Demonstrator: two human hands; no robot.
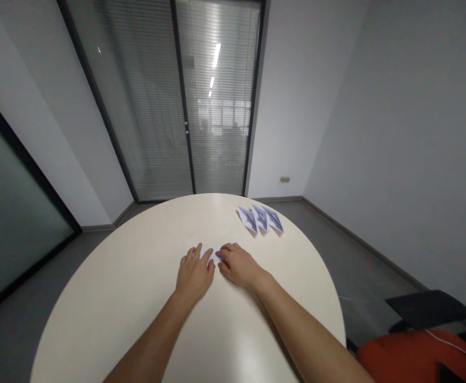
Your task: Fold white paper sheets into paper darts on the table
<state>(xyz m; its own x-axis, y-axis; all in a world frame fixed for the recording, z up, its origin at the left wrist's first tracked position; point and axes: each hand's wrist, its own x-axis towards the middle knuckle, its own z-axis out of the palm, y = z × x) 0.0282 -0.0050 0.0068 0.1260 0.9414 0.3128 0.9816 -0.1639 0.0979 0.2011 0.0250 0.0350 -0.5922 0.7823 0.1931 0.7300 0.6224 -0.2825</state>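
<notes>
The paper should handle as light, flexible and easily creased; hold at its ends. Visible portion: narrow, pale bluish-white, at frame centre on the desk. Left hand: fingers apart, on the paper. Right hand: fingers curled over it; grip cannot be determined.

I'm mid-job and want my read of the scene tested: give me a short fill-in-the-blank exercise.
1. The left hand and right hand both touch a small piece of ____.
2. Beyond them on the table lie ____ folded papers.
3. The red seat is in the picture's lower ____ corner.

Missing words: paper; three; right.
</notes>
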